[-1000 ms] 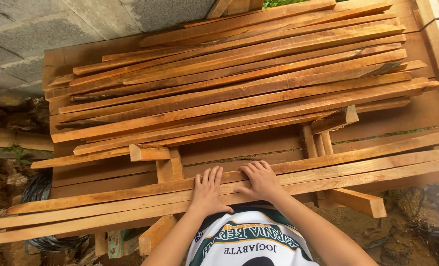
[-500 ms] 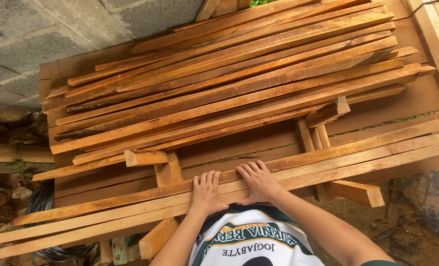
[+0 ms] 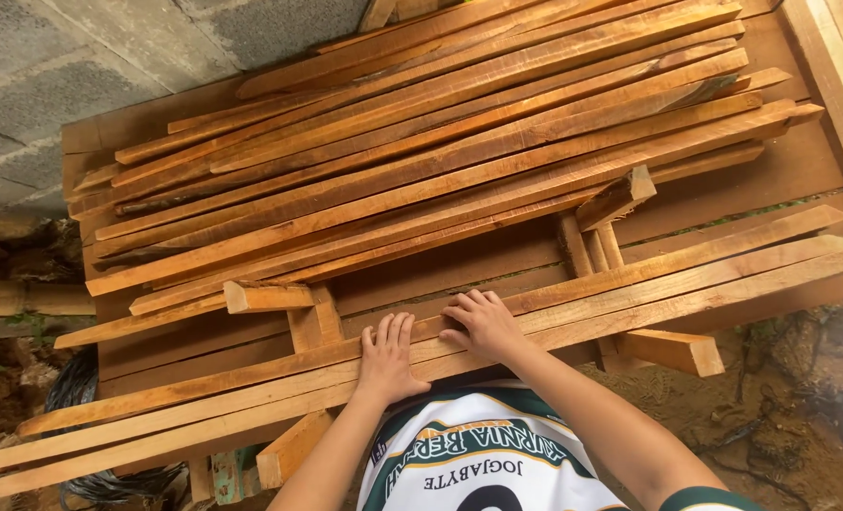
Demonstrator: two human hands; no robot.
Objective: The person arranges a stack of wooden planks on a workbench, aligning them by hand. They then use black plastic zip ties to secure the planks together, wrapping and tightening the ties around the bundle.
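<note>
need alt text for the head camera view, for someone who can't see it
Seen from above, a person's left hand and right hand lie flat, side by side, on three long reddish-brown wooden slats at the near edge of a wooden workbench. Behind them is a large pile of similar rough-sawn wooden strips, against a grey concrete block wall.

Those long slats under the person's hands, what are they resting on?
The long slats lie across short wooden blocks, above darker boards. Both the left hand and right hand lie flat on them. What carries the blocks is hidden.
</note>
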